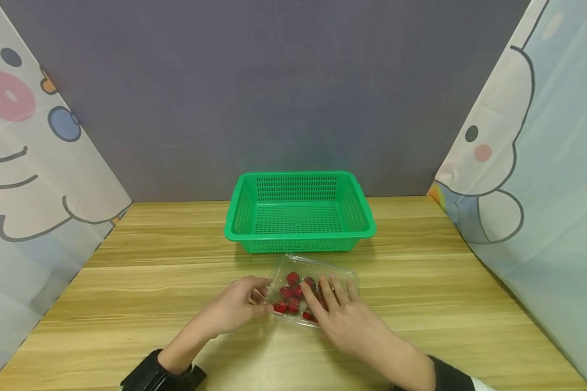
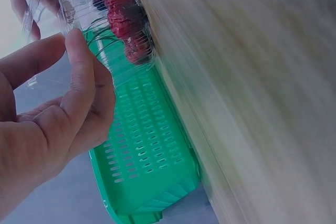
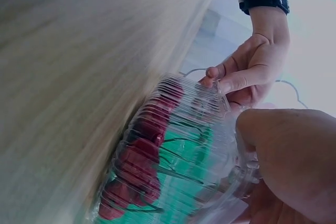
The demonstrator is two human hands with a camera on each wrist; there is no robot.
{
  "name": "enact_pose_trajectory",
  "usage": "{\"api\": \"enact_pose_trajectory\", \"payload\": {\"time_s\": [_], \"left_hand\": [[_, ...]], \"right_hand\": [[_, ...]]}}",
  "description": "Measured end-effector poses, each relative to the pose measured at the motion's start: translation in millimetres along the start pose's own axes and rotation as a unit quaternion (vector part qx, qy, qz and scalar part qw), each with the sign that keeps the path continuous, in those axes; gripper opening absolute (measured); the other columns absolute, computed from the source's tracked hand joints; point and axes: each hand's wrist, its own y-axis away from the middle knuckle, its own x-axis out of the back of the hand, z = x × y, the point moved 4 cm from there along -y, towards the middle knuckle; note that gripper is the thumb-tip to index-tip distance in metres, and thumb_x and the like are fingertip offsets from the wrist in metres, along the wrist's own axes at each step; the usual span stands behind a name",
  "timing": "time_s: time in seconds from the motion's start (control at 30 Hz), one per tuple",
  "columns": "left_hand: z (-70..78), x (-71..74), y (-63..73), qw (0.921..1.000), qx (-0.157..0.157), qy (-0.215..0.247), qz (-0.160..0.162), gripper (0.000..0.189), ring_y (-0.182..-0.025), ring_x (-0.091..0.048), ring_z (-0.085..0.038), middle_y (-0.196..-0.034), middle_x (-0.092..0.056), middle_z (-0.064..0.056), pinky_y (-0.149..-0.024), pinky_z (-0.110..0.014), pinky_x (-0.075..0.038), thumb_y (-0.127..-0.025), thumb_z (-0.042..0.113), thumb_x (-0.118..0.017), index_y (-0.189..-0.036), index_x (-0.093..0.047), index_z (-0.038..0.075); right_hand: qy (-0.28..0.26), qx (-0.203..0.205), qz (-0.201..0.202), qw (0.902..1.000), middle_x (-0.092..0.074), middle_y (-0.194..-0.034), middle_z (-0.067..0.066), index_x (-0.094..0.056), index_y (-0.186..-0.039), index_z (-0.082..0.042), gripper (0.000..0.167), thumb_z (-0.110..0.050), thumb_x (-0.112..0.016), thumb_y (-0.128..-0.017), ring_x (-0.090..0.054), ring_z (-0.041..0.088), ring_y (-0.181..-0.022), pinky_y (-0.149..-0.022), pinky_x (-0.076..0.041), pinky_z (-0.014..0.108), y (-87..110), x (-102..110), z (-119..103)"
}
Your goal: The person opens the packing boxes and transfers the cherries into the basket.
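Observation:
A clear plastic clamshell box (image 1: 315,266) lies on the table with several red cherries (image 3: 139,163) inside, their dark green stems showing through the ribbed wall. At the box's left edge my left hand (image 1: 235,307) pinches the rim between thumb and fingertips, as the left wrist view shows close up. Spread, straight fingers of my right hand (image 1: 344,320) rest over the lid on the right side. That hand covers part of the cherries in the head view.
Just behind the box stands a green perforated plastic basket (image 1: 298,237) with nothing in it. Under everything is a wood-grain table (image 1: 151,271). A grey wall (image 1: 283,98) rises at the back, and cartoon-printed cloths (image 1: 533,163) line both sides.

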Motion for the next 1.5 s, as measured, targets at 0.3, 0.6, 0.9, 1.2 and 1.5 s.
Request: {"api": "enact_pose_trajectory", "payload": {"time_s": [0.3,0.6,0.9,1.2,1.5], "left_hand": [[2.6,-1.5,0.6,0.9998,-0.014,-0.015,0.001,0.052,-0.091,-0.063,-0.022,-0.103,-0.063,-0.010,-0.067,-0.030,-0.057,-0.090,0.008,-0.077,-0.132,-0.058,-0.017],[2.8,-1.8,0.3,0.9997,-0.013,-0.020,0.004,0.053,-0.092,-0.062,-0.022,-0.104,-0.062,-0.010,-0.068,-0.031,-0.057,-0.090,0.011,-0.078,-0.132,-0.058,-0.015],[0.8,4.1,-3.1,0.9996,-0.026,0.004,0.002,0.049,-0.085,-0.064,-0.019,-0.098,-0.065,-0.009,-0.065,-0.027,-0.057,-0.087,0.002,-0.077,-0.129,-0.061,-0.016],[-2.0,10.0,-2.8,0.9995,-0.030,0.003,-0.005,0.045,-0.086,-0.063,-0.020,-0.099,-0.064,-0.009,-0.065,-0.027,-0.057,-0.082,-0.002,-0.074,-0.125,-0.065,-0.013],[-2.0,10.3,-1.9,0.9998,-0.010,0.015,-0.013,0.054,-0.089,-0.062,-0.021,-0.104,-0.064,-0.010,-0.065,-0.027,-0.056,-0.085,-0.001,-0.073,-0.134,-0.056,-0.017]], "right_hand": [[-0.022,0.005,-0.014,0.9996,-0.058,-0.136,0.031,-0.040,-0.155,-0.005,0.075,-0.034,-0.074,-0.095,-0.060,0.045,-0.123,-0.090,-0.056,0.055,3.0,2.9,0.5],[-0.063,0.006,-0.033,0.9975,-0.053,-0.141,0.033,-0.033,-0.159,-0.003,0.077,-0.020,-0.075,-0.096,-0.055,0.048,-0.127,-0.093,-0.054,0.057,5.0,5.7,1.5],[-0.045,0.019,0.009,0.9988,-0.056,-0.142,0.027,-0.041,-0.154,-0.003,0.074,-0.011,-0.079,-0.090,-0.059,0.043,-0.125,-0.092,-0.054,0.058,5.2,12.5,3.0],[-0.091,0.038,0.028,0.9947,-0.061,-0.138,0.021,-0.054,-0.144,-0.004,0.063,-0.023,-0.081,-0.090,-0.063,0.037,-0.122,-0.085,-0.060,0.046,7.4,21.1,6.7],[-0.112,0.032,0.082,0.9897,-0.070,-0.126,0.014,-0.067,-0.133,-0.009,0.055,-0.048,-0.072,-0.094,-0.069,0.030,-0.111,-0.074,-0.063,0.037,6.8,28.5,8.7]]}}
